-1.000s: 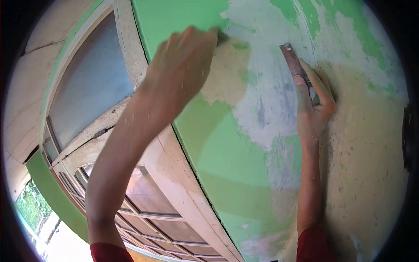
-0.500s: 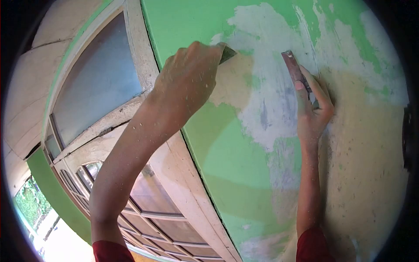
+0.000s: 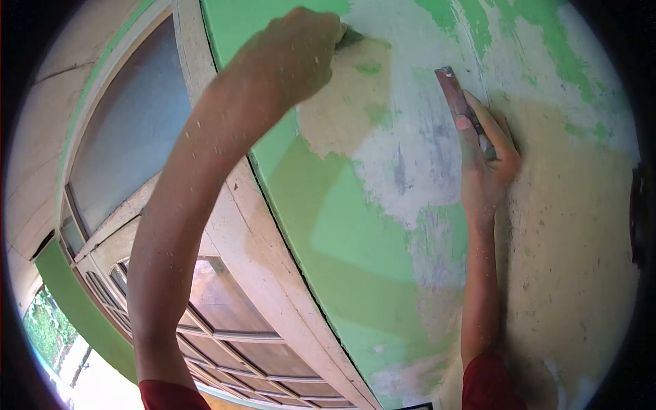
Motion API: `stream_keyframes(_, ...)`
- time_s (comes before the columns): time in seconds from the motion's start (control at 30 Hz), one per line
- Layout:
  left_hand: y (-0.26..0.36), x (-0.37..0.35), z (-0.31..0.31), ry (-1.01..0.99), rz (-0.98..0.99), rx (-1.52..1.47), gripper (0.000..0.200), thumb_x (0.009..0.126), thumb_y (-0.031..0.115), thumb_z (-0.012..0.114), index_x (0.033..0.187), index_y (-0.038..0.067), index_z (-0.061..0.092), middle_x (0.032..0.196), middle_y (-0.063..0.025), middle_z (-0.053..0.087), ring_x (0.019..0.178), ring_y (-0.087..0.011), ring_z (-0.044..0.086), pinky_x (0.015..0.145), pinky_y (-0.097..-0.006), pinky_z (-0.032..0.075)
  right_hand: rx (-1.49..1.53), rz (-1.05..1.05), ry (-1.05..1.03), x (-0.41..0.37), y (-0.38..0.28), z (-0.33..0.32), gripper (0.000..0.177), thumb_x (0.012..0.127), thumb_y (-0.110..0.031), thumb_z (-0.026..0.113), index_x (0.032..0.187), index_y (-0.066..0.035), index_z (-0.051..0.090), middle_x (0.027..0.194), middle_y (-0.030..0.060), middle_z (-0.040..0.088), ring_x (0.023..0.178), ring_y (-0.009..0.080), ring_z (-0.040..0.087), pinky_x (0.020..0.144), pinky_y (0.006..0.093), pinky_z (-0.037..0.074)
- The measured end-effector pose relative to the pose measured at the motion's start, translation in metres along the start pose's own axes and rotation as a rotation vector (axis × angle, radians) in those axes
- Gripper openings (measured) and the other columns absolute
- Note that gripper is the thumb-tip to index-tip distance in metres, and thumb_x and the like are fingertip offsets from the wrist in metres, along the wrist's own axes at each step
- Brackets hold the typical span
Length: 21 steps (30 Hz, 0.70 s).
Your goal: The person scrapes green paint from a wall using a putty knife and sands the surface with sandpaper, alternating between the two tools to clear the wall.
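Note:
My left hand [image 3: 290, 58] is raised against the wall at the upper middle, fingers wrapped round a putty knife [image 3: 350, 38]. Only the dark, tapering blade shows past the fingertips, close to the wall; its handle is hidden in the fist. Lower and to the right, my right hand [image 3: 492, 164] grips a putty scraper with a brown back [image 3: 449, 90]. Its brown strip points up and left, the thumb lies along it, and a bit of grey shows by the fingers. The painted wall [image 3: 335, 225] behind both is green with pale, scraped-looking patches.
To the left stands a worn white door frame [image 3: 253, 225] with a frosted pane [image 3: 133, 130] above a gridded glass door [image 3: 232, 301]. A dark object [image 3: 637, 215] sits at the right edge. Bright outdoor greenery [image 3: 51, 318] shows at lower left.
My left hand has moved up the wall with the putty knife. My right hand keeps nearly the same place and grip. The whole view has shifted slightly.

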<state>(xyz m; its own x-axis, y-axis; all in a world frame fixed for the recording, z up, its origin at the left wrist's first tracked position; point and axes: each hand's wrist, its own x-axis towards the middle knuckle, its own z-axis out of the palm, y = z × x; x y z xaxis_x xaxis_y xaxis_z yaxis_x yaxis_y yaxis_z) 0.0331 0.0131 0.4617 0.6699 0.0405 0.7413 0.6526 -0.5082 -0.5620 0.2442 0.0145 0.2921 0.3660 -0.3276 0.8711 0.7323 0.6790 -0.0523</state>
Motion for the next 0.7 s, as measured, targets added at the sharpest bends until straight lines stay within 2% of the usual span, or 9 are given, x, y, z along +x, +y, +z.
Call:
stream_keyframes(0.07, 0.004, -0.026, 0.011, 0.067, 0.088, 0.006, 0.025, 0.081, -0.005, 0.052, 0.1, -0.006, 0.069, 0.087, -0.0296, 0.064, 0.081, -0.0441, 0.066, 0.076, -0.0498, 0.053, 0.013, 0.023, -0.002, 0.002, -0.004, 0.0, 0.026, 0.091, -0.01, 0.065, 0.115, -0.001, 0.071, 0.102, 0.0116, 0.07, 0.094, 0.0206, 0.064, 0.085, 0.0314, 0.049)
stream_keyframes(0.1, 0.011, -0.034, 0.017, 0.102, 0.01, 0.05, 0.023, 0.08, -0.005, 0.052, 0.096, -0.007, 0.068, 0.085, -0.0298, 0.064, 0.08, -0.0452, 0.065, 0.075, -0.0504, 0.052, 0.018, 0.05, 0.001, 0.003, -0.005, -0.001, 0.027, 0.091, -0.01, 0.065, 0.116, -0.001, 0.071, 0.102, 0.0114, 0.07, 0.093, 0.02, 0.064, 0.085, 0.0313, 0.049)
stream_keyframes(0.2, 0.002, -0.012, 0.015, 0.158, 0.113, 0.05, 0.02, 0.08, -0.003, 0.053, 0.093, -0.008, 0.068, 0.083, -0.0294, 0.064, 0.078, -0.046, 0.065, 0.075, -0.0502, 0.053, 0.0, 0.063, -0.01, 0.005, -0.008, -0.004, 0.027, 0.091, -0.008, 0.065, 0.117, -0.003, 0.07, 0.102, 0.0102, 0.069, 0.092, 0.0184, 0.063, 0.083, 0.0304, 0.049)
stream_keyframes(0.43, 0.017, -0.029, 0.014, 0.102, 0.041, -0.027, 0.02, 0.083, -0.002, 0.052, 0.092, -0.006, 0.069, 0.084, -0.0283, 0.065, 0.078, -0.0453, 0.065, 0.077, -0.0512, 0.052, 0.025, 0.073, -0.022, 0.009, -0.013, -0.006, 0.029, 0.089, -0.005, 0.064, 0.118, -0.003, 0.07, 0.097, 0.0067, 0.067, 0.084, 0.0149, 0.059, 0.076, 0.0276, 0.047)
stream_keyframes(0.5, 0.014, -0.013, 0.007, 0.103, 0.029, -0.098, 0.02, 0.082, -0.003, 0.052, 0.091, -0.006, 0.07, 0.083, -0.0288, 0.065, 0.076, -0.0455, 0.065, 0.076, -0.0513, 0.052, 0.065, 0.174, -0.071, 0.008, -0.015, -0.008, 0.031, 0.092, -0.013, 0.065, 0.12, 0.001, 0.069, 0.115, 0.0116, 0.069, 0.108, 0.0193, 0.062, 0.097, 0.0327, 0.046)
stream_keyframes(0.53, 0.015, -0.003, -0.003, 0.019, -0.022, -0.056, 0.02, 0.082, -0.003, 0.052, 0.091, -0.006, 0.069, 0.082, -0.0291, 0.064, 0.074, -0.0457, 0.064, 0.076, -0.0513, 0.052, 0.058, 0.18, -0.081, 0.007, -0.016, -0.008, 0.031, 0.092, -0.013, 0.065, 0.12, 0.001, 0.069, 0.115, 0.0116, 0.069, 0.108, 0.0193, 0.062, 0.097, 0.0327, 0.046)
stream_keyframes(0.6, 0.014, -0.007, -0.004, -0.069, -0.069, -0.013, 0.02, 0.083, -0.003, 0.052, 0.092, -0.005, 0.069, 0.082, -0.0294, 0.064, 0.072, -0.0459, 0.063, 0.075, -0.0512, 0.052, -0.025, 0.127, -0.022, 0.009, -0.017, -0.006, 0.032, 0.088, -0.003, 0.063, 0.119, -0.006, 0.07, 0.094, 0.0048, 0.066, 0.077, 0.0128, 0.054, 0.07, 0.0263, 0.045)
stream_keyframes(0.67, 0.011, -0.04, 0.011, 0.141, 0.118, 0.053, 0.02, 0.084, -0.001, 0.055, 0.102, -0.002, 0.063, 0.079, -0.0234, 0.066, 0.082, -0.0433, 0.067, 0.072, -0.0505, 0.055, 0.016, 0.131, -0.034, 0.011, -0.018, -0.005, 0.032, 0.088, -0.003, 0.063, 0.12, -0.006, 0.07, 0.094, 0.0046, 0.065, 0.076, 0.0125, 0.053, 0.068, 0.0261, 0.044)
stream_keyframes(0.7, 0.017, -0.046, 0.015, 0.13, 0.014, 0.077, 0.014, 0.085, 0.0, 0.054, 0.097, -0.002, 0.062, 0.083, -0.024, 0.066, 0.081, -0.0427, 0.067, 0.07, -0.0506, 0.055, 0.05, 0.143, -0.037, 0.01, -0.018, -0.006, 0.033, 0.088, -0.003, 0.063, 0.12, -0.007, 0.07, 0.094, 0.0044, 0.065, 0.075, 0.0121, 0.052, 0.067, 0.0258, 0.043)
